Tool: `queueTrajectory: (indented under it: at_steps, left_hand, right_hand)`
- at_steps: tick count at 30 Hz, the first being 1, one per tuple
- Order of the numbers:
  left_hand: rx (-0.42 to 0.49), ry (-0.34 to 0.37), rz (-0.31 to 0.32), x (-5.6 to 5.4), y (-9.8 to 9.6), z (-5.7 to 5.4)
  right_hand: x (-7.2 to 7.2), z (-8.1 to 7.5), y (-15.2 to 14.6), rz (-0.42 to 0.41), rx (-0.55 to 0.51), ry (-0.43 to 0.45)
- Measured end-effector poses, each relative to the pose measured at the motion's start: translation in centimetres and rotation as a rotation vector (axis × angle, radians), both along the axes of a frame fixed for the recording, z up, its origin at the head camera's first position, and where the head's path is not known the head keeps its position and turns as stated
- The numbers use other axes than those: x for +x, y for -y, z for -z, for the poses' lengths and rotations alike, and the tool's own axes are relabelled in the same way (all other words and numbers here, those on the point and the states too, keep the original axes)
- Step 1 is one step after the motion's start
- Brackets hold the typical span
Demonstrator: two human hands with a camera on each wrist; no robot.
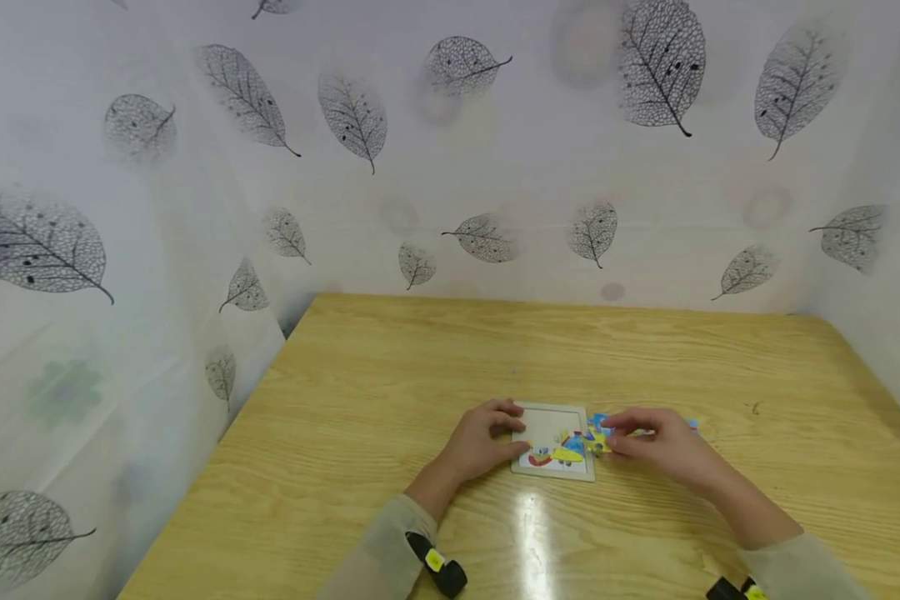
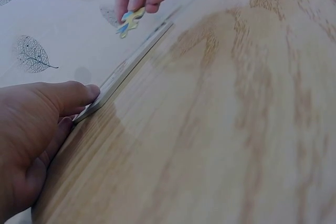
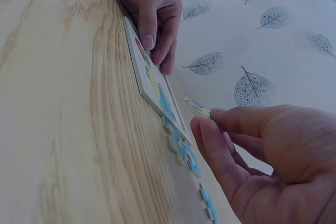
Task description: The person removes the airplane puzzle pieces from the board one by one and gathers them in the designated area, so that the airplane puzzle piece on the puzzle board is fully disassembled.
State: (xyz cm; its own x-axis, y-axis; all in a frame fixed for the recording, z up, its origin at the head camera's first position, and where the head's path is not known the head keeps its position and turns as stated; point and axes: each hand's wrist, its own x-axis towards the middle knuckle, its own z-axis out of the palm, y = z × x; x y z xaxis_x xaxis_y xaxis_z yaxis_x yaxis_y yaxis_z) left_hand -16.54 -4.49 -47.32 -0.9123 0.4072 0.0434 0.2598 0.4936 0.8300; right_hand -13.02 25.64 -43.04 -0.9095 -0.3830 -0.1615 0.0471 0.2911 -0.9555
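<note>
A square puzzle tray [image 1: 553,476] with a pale rim lies on the table. Colourful fitted pieces [image 1: 567,456] fill its lower part, while its upper part shows bare backing. My left hand [image 1: 480,442] holds the tray's left side, with the thumb [image 2: 90,94] on the rim. Just off the tray's right side, my right hand [image 1: 663,446] pinches a yellow-and-blue jigsaw piece [image 3: 199,108] between thumb and fingertips, raised above the table. Beneath that hand, loose blue and yellow jigsaw pieces [image 3: 181,149] lie beside the tray, partly hidden in the head view.
Another blue piece [image 3: 208,202] lies farther right along the wooden table [image 1: 390,358]. Light curtains [image 1: 480,167] printed with dark leaves hang behind the table and on both sides. Bands with black devices [image 1: 437,565] circle the wrists.
</note>
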Motion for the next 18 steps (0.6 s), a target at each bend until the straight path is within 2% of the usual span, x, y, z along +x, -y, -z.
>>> queueTrajectory:
  at_steps: [13,16,18]
  left_hand:
    - [-0.016,-0.012,0.005,0.1,0.1,0.2]
    - [-0.025,-0.024,0.003,0.1,0.1,0.3]
    - [-0.023,-0.026,0.002,0.0,0.1,0.3]
  right_hand:
    - [1.7,1.4,-3.6,0.162,0.033,0.064]
    - [1.8,1.6,-3.6,0.193,0.072,0.043]
    - [1.8,1.6,-3.5,0.206,0.146,-0.005]
